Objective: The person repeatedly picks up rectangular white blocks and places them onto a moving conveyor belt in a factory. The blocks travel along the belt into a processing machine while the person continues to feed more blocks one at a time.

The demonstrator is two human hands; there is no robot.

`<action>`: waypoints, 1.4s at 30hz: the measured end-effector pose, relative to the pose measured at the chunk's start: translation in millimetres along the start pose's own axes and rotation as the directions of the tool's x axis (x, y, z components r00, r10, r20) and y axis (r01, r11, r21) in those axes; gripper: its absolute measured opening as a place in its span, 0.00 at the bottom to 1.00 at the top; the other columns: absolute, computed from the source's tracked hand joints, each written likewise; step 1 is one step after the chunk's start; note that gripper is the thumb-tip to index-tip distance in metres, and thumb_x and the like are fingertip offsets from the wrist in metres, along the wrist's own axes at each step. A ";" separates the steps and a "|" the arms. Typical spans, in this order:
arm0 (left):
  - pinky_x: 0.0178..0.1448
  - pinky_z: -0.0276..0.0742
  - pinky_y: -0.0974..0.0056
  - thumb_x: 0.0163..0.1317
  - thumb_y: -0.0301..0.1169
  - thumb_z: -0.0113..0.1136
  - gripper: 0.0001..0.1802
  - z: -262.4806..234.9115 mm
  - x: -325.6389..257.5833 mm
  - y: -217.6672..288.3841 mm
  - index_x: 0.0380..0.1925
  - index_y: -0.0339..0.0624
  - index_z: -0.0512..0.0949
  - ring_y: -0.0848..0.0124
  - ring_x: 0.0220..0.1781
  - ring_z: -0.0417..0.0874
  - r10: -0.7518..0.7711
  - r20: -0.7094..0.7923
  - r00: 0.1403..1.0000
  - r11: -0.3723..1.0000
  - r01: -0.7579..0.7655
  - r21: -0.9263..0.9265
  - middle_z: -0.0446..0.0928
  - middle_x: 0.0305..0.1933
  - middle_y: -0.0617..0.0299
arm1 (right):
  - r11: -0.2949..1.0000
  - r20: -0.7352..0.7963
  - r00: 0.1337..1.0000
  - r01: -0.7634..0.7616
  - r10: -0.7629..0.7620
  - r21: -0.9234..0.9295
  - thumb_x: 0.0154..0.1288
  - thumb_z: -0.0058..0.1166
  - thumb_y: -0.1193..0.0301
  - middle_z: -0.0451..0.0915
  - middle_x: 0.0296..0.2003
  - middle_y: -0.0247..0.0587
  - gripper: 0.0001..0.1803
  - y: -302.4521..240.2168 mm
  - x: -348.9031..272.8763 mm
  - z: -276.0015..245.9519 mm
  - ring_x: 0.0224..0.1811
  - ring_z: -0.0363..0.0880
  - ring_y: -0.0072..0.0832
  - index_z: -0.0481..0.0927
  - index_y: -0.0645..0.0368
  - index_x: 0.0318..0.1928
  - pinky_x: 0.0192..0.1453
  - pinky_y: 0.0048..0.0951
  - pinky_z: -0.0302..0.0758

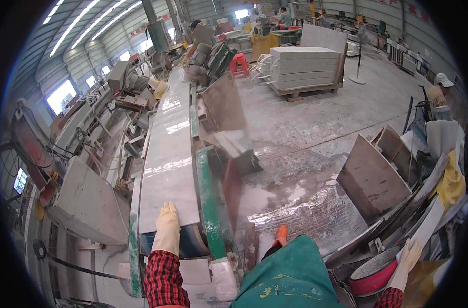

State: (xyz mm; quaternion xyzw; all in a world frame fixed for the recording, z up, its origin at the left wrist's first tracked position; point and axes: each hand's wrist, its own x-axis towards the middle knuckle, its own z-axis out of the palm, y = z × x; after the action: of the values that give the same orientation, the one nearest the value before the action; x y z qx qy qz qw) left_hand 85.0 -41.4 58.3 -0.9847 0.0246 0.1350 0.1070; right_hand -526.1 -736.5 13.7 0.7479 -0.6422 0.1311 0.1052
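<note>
A long pale stone slab lies on the roller conveyor, stretching away from me. My left hand, in a cream rubber glove, rests on the slab's near end with its fingers extended forward. A blue roller or belt end shows just below that edge. Off to the right, my right hand, gloved alike, is at the lower part of a narrow white stone strip that leans at a slant. Its fingers appear to grip the strip's edge; part of the contact is hidden.
A green conveyor rail borders the slab. Machines with motors stand farther along it. Brown boards lean at right, above a red-rimmed round tub. Stacked slabs sit on a pallet. A person is at far right.
</note>
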 end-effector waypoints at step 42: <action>0.73 0.65 0.53 0.48 0.15 0.57 0.37 39.2 -33.2 -21.6 0.64 0.34 0.68 0.47 0.69 0.69 -0.012 -0.730 0.683 0.777 -0.454 -0.437 0.69 0.65 0.39 | 0.363 0.200 0.967 -0.245 0.158 0.899 0.39 0.60 0.77 0.72 0.59 0.57 0.47 8.3 -21.9 -50.6 0.60 0.72 0.42 0.63 0.70 0.67 0.66 0.38 0.68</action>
State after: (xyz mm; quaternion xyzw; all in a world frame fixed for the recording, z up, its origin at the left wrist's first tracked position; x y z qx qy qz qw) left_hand 44.5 -11.1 34.9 -0.9314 0.1461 -0.2334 -0.2381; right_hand -540.5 -700.8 54.1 0.6013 -0.5527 0.4453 -0.3668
